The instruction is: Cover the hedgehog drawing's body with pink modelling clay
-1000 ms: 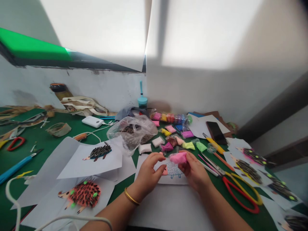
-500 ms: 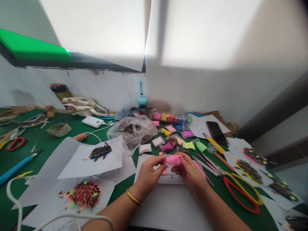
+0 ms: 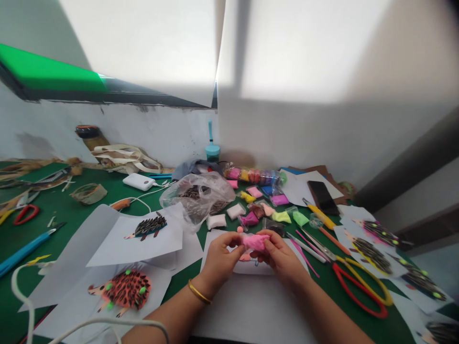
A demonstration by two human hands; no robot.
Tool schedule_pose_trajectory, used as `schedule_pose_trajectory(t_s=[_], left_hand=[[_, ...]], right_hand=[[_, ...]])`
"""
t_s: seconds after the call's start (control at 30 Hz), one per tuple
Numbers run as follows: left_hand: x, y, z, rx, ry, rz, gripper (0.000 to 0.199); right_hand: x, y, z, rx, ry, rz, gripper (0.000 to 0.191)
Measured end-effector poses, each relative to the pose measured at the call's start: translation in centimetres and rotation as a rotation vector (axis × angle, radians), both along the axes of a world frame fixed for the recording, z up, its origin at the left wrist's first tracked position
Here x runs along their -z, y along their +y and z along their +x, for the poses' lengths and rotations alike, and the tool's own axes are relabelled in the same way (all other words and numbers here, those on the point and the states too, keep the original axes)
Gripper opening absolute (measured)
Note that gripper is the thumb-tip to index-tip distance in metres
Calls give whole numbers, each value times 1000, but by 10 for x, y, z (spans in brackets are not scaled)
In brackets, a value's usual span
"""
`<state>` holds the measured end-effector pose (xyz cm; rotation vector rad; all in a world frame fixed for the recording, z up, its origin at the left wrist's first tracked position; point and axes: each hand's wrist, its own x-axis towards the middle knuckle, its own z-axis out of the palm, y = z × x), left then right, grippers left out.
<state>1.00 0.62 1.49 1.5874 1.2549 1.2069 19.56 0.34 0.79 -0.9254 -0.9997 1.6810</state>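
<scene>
Between my two hands is a small clear packet of pink modelling clay (image 3: 255, 241), held above a white sheet. My left hand (image 3: 223, 255) pinches the packet's left end, where the clear wrapper shows. At the right end, the fingers of my right hand (image 3: 281, 253) are closed on the pink clay. Below them lies a drawing sheet (image 3: 251, 267), partly hidden by my hands, with some orange clay and blue lines visible. A small pink-orange ball (image 3: 240, 230) sits just beyond my left fingertips.
Several clay packets (image 3: 281, 216) lie behind my hands, beside a plastic bag of seeds (image 3: 197, 196). Scissors (image 3: 358, 282), a white pen (image 3: 306, 247) and a phone (image 3: 322, 197) are on the right. Finished hedgehog pictures (image 3: 125, 290) lie on both sides; a white cable (image 3: 107, 322) crosses the left front.
The pink packet has shifted slightly left and tilted, and my right fingers have moved left with it, closing further over the clay. Other things stay put.
</scene>
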Motion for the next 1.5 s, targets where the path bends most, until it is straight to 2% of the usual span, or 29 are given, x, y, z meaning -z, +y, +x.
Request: schedule_pose_trajectory(t_s=[0.17, 0.3, 0.47, 0.57, 0.67, 0.77, 0.8, 0.9, 0.97, 1.07, 1.23, 1.37, 1.43, 1.5], left_hand=[[7, 2, -3, 2, 52, 64, 23], [6, 1, -5, 17, 91, 92, 23], [-1, 1, -5, 11, 152, 52, 17], [-1, 2, -5, 20, 118, -4, 16], [0, 3, -3, 15, 62, -44, 17], [-1, 2, -1, 34, -7, -81, 17], [-2, 2, 0, 47, -41, -103, 17], [-2, 1, 3, 89, -122, -160, 16], [-1, 0, 3, 112, -120, -160, 16], [1, 0, 2, 112, -67, -108, 18], [1, 0, 0, 56, 53, -23, 17], [0, 2, -2, 70, 151, 17, 13], [2, 3, -2, 75, 159, 19, 10], [4, 5, -3, 52, 129, 8, 10]], right_hand=[[5, 2, 2, 26, 3, -17, 35], [6, 2, 3, 27, -10, 1, 33], [5, 1, 2, -6, -75, 66, 34], [5, 0, 3, -18, -123, 87, 35], [4, 0, 4, -30, -195, 163, 49], [4, 2, 6, 4, -376, 358, 73], [4, 3, 7, 25, -452, 427, 72], [5, 5, 10, 53, -628, 559, 48], [4, 6, 11, 43, -672, 582, 36], [0, 6, 11, 13, -688, 602, 30], [-3, 6, 12, -32, -710, 624, 25], [1, 7, 12, -19, -710, 602, 24], [4, 7, 12, -6, -712, 591, 27], [6, 8, 13, 13, -731, 578, 38]])
